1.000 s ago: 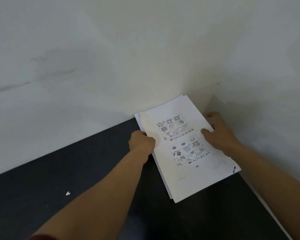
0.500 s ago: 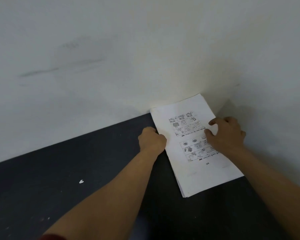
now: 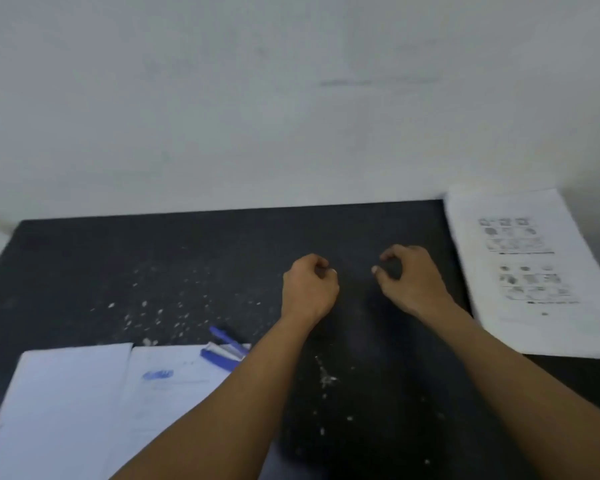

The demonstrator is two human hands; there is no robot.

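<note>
A stack of white printed sheets (image 3: 520,209) with small black pictures lies at the far right of the black table (image 3: 222,251), against the wall. My left hand (image 3: 309,289) hovers over the middle of the table, its fingers curled into a fist that holds nothing. A little to its right, my right hand (image 3: 409,282) has loosely curved fingers with a gap to the thumb, and it is empty too. Neither hand touches the stack.
More white papers (image 3: 66,403) lie at the near left, one sheet (image 3: 174,393) with a blue mark. A blue and white stapler (image 3: 224,351) rests on their far edge. White crumbs (image 3: 160,313) dot the table. White walls close the back and right.
Both hands have let go of the printed stack and moved left to the middle of the table. The view has swung left, so the stack now lies at the right edge.
</note>
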